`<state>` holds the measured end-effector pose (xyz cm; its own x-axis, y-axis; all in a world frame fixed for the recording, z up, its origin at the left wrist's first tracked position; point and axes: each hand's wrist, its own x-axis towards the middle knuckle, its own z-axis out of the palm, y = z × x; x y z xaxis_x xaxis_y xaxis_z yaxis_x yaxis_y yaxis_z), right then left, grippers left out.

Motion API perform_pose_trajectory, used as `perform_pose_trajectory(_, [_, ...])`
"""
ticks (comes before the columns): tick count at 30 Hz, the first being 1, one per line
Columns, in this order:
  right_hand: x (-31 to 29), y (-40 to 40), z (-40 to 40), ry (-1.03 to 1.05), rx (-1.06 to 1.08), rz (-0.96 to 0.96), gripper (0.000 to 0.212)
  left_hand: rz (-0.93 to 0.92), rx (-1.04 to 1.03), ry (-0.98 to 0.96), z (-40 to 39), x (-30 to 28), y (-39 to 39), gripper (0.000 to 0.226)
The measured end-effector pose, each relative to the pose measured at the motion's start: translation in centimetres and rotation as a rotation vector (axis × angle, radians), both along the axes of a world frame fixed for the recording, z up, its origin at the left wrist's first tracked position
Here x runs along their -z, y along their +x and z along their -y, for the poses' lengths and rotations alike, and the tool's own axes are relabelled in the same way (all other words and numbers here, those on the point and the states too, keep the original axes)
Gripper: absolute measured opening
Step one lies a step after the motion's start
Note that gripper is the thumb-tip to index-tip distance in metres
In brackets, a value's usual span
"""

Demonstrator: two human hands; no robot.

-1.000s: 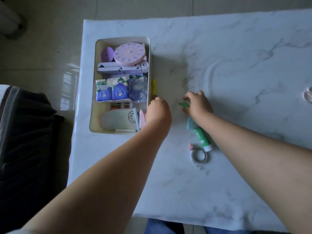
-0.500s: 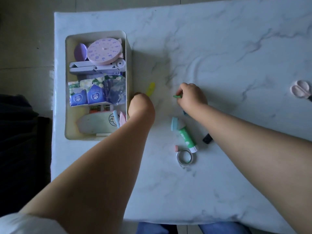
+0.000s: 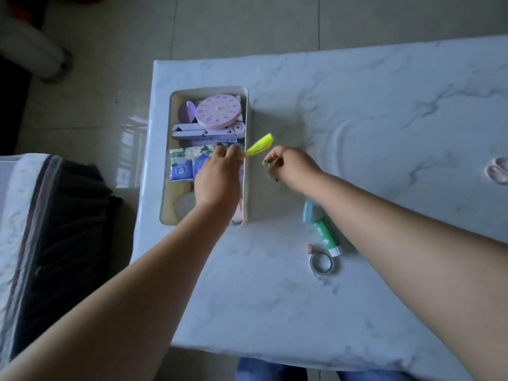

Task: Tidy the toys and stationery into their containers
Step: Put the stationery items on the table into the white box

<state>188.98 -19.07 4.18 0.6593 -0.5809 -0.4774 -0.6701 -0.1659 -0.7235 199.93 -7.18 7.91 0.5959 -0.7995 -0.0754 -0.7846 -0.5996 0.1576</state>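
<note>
- The pink clock toy (image 3: 218, 110) in the upper part of the tray (image 3: 246, 160) is showing a ring of purple numerals, too blurred to read one by one; the blue packets (image 3: 181, 170) below it are carrying a round white emblem you cannot read.
- The green glue stick (image 3: 325, 235), lying right of centre on the surface (image 3: 371, 119), is bearing white lettering that is not legible.
- Your left hand (image 3: 217, 177) is reaching over the middle of the tray, fingers curled, pinching the near end of a yellow highlighter (image 3: 259, 145) that is pointing up and right across the tray's right wall.
- Your right hand (image 3: 291, 166) is hovering just right of the tray, fingers curled round small green pieces (image 3: 268, 164); what they are is hard to make out.
- Your left forearm is hiding the lower half of the tray; only a pale item and a pink edge are peeking out.
- A roll of tape (image 3: 321, 262) is lying just below the glue stick, a small pink eraser (image 3: 309, 248) beside it.
- Pink scissors (image 3: 498, 171) are being cut off by the right edge of the frame.
</note>
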Motion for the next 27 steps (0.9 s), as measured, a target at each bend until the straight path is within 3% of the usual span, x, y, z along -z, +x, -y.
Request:
perform_pose_trajectory(8, [-1.7,3.4,-4.5,0.254,-0.014,0.147,0.014,-0.07,-0.241,0.219,-8.4,0.3,3.8,0.013])
perform_pose_trajectory(11, [-1.1,1.6,-4.0,0.172,-0.006,0.111,0.022,-0.051,-0.251,0.238,-9.2,0.8,2.5,0.03])
perform_pose_trajectory(14, [-0.3,-2.2,-2.6,0.095,0.054,0.034,0.021,-0.058,-0.24,0.186,-8.5,0.9,-0.2,0.029])
perform_pose_trajectory(20, [1.1,-9.2,0.8,-0.082,0.109,-0.181,0.025,-0.194,-0.055,0.019,-5.6,1.6,-6.5,0.028])
perform_pose_trajectory(27, [4.5,-13.4,1.2,-0.141,0.095,-0.277,0.031,-0.393,0.135,0.228,-2.2,5.8,-12.5,0.069])
